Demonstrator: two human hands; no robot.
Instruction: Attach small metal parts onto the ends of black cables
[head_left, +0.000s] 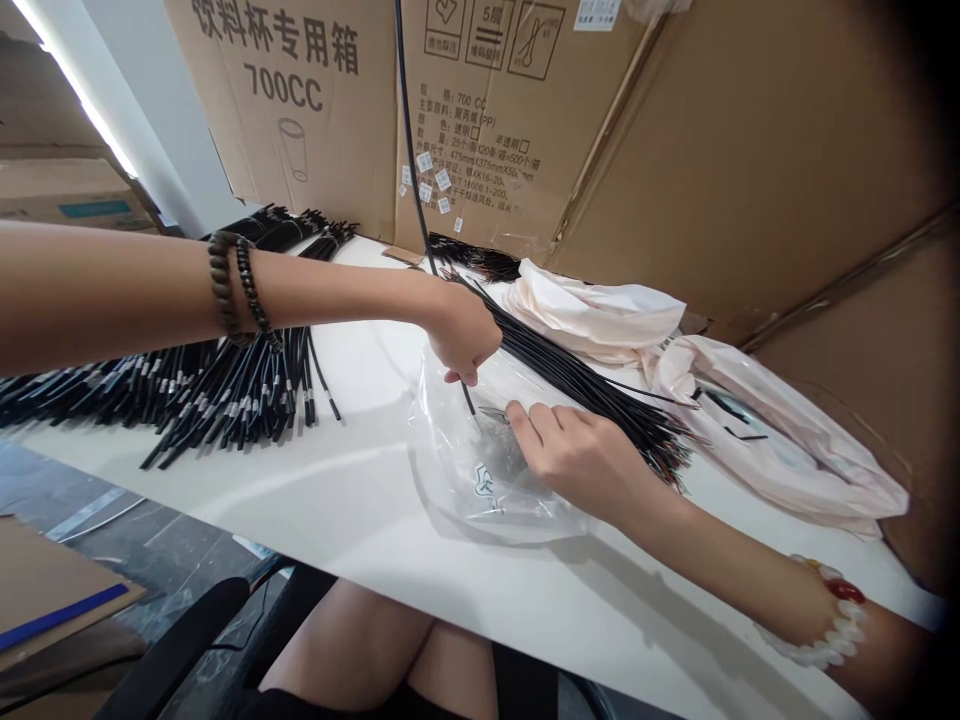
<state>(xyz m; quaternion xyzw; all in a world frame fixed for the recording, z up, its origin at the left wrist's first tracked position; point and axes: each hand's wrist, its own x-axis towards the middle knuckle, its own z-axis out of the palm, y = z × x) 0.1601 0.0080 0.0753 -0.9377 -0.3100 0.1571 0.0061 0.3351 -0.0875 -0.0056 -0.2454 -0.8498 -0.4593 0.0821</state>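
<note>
My left hand is closed around a black cable, which rises past the carton behind it. A short cable end pokes out below my fingers. Close to that end is the tip of a small pointed metal tool, pinched in my right hand; my fingers hide most of it, so its exact kind is unclear. Under both hands lies a clear plastic bag with a greyish mass inside. Just behind my hands stretches a bundle of black cables with stripped, coppery ends.
Many black cables with white labels are piled at the left of the white table. Pale plastic bags lie at the right. Large cartons wall off the back, small white stickers on one. A chair armrest sits below the front edge.
</note>
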